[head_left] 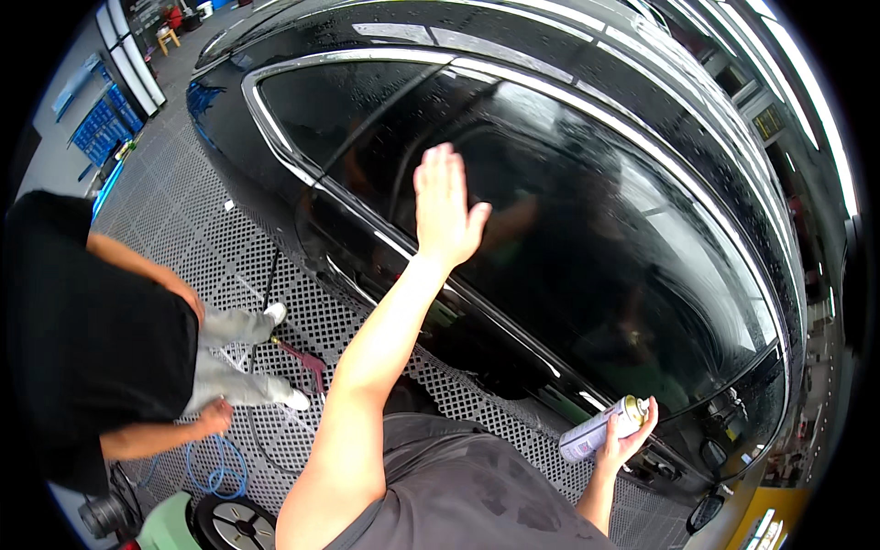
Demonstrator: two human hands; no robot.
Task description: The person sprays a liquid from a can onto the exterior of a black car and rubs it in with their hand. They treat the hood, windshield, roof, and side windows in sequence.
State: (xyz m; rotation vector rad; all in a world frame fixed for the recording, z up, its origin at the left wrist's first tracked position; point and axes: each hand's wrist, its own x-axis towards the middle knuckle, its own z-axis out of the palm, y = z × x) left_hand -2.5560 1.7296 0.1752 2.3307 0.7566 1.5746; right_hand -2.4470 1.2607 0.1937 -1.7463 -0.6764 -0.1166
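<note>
My left hand (446, 213) is raised flat in front of the side window (550, 220) of a black car, fingers straight and close together, thumb out to the side. Whether the palm touches the glass or hovers just off it, I cannot tell. The dark glass reflects the room and has pale streaks toward its front end. Lower right, my right hand (623, 442) wraps around a pale purple aerosol can (587, 438), which is tilted, its nozzle end up by my fingers. Water drops dot the car roof (522, 55) and rear glass.
At the left stands a person in a black top (110, 339), near a dark red hose gun (307, 362) on the black grid floor (247, 247). A blue coiled hose (218, 472) and a wheel (240, 524) lie lower left. The car mirror (706, 513) juts out lower right.
</note>
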